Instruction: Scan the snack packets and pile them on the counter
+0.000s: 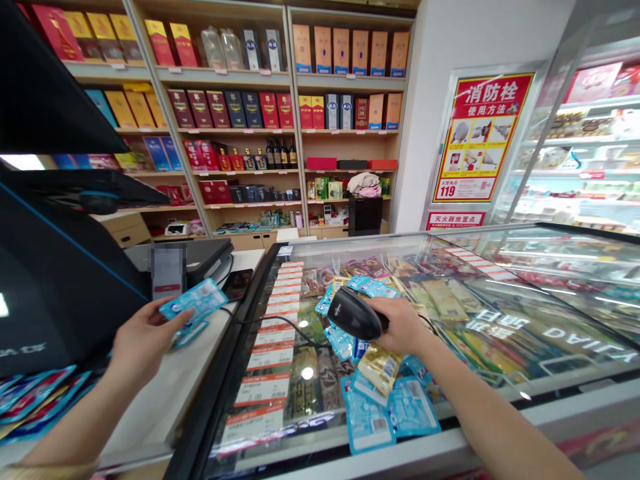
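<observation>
My left hand pinches a blue packet over the white counter, with more blue packets just beneath it. My right hand is wrapped round a black handheld scanner, whose head points left. Under and around the scanner, a pile of blue packets and a gold packet lies on the glass top of a freezer. The scanner's cable runs left across the glass.
A dark monitor and register stand at the left, near a small device with a screen. Colourful packets lie at the lower left. The freezer's dark edge borders the counter. Shelves of boxed bottles line the back.
</observation>
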`<state>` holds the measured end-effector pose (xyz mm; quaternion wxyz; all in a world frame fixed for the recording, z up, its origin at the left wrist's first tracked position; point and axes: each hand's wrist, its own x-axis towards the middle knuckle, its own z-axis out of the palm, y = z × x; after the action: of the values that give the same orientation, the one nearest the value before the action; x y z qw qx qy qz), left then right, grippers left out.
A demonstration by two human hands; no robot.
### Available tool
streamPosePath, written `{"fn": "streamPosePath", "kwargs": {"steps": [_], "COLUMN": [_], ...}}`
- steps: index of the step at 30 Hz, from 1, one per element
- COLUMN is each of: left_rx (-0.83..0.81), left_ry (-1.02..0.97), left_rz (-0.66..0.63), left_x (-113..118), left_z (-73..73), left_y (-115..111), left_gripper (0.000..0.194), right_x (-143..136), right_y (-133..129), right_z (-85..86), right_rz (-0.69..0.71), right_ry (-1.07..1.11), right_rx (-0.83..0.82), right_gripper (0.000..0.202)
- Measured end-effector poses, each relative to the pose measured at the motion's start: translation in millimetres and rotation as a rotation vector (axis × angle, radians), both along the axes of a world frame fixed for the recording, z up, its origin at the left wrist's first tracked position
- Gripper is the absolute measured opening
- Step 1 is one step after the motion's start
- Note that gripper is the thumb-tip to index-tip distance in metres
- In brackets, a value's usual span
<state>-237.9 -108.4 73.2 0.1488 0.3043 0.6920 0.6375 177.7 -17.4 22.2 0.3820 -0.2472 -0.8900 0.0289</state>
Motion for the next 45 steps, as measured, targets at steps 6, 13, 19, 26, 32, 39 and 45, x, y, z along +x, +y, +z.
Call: {"fn": "streamPosePath", "kwargs": {"steps": [6, 13, 19, 26, 32, 39, 45], "left_rx": [0.113, 0.132, 0.141, 0.112, 0.115, 0.111, 0.11], "left_ry": [-0.227, -0.326, -0.273, -0.204, -0.167, -0.169, -0.157], "left_rz": [-0.327, -0.486, -0.485, -0.506, -0.511, -0.49, -0.484], "left_x": [71, 130, 135, 134, 135, 136, 135], "left_z": [-16.7, -41.0, -54.4, -58.2, -58.5, -56.6, -55.5], "left_y": [28, 49, 51, 49, 48, 47, 47], "left_gripper": [0.051, 0.055, 0.054, 0.055, 0.058, 0.053, 0.051], "right_x": [-14, -20, -23, -23, -24, -24, -24], "right_y": [0, -3, -3, -4, -7, -7, -6], "right_z": [-1.1, -0.7, -1.4, -1.1, 1.8, 2.2, 1.6], "right_rz": [-0.001, -0.032, -0.062, -0.087, -0.123, -0.139, -0.135], "right_ry": [-0.065, -0.107, -0.13, -0.183, -0.242, -0.266, -0.271], "right_rx": [-0.021, -0.033, -0.063, -0.081, -0.105, -0.125, -0.127], "right_gripper": [0.038, 0.038, 0.038, 0.042, 0.039, 0.034, 0.035]}}
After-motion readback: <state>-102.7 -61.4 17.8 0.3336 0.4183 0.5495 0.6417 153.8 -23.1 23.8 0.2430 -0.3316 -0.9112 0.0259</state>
